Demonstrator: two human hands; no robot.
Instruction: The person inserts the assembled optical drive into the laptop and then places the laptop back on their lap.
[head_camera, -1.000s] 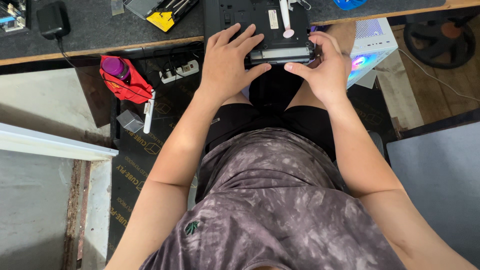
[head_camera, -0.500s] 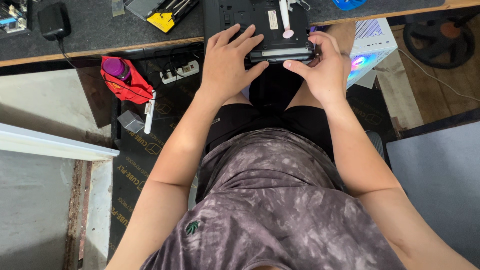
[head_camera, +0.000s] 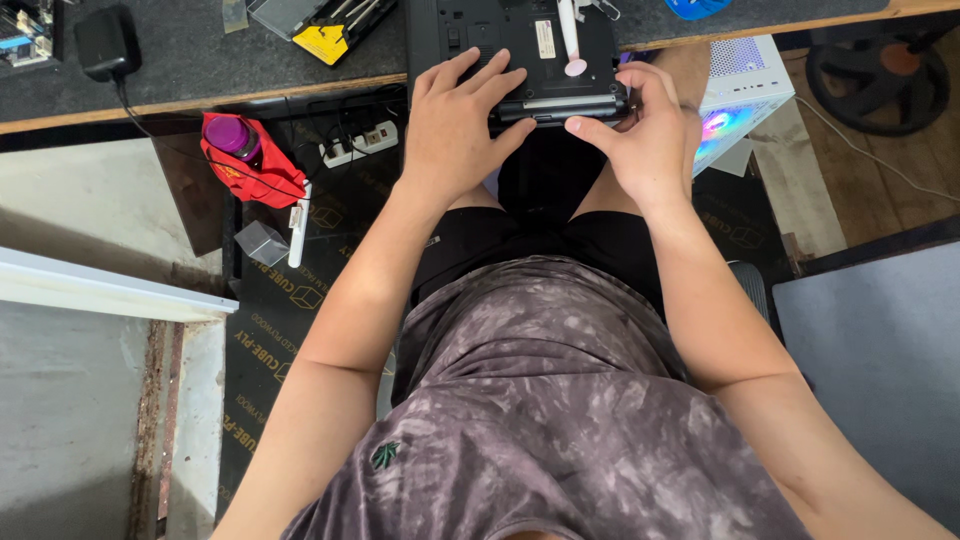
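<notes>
**Both hands on upturned laptop at near table edge**

Head view, looking straight down. A black laptop (head_camera: 520, 50) lies underside-up on the dark mat of the table (head_camera: 200, 60), its near end overhanging the table's front edge above the person's lap. Left hand (head_camera: 455, 130): palm down, fingers spread flat over the laptop's near left corner; grip released, pressing rather than clasping. Right hand (head_camera: 650, 135): curled around the near right corner, thumb laid along the long strip at the laptop's near edge, fingers wrapped at the side; grip closed on the laptop. A white tool with a pink round tip (head_camera: 570, 40) rests on the laptop's underside, apart from both hands. Further left on the table: an open tool case with a yellow part (head_camera: 325, 25) and a black power adapter (head_camera: 105, 42) near the left end. Below the table edge, a power strip (head_camera: 360, 145) and a red bag holding a purple-capped bottle (head_camera: 245, 155).
</notes>
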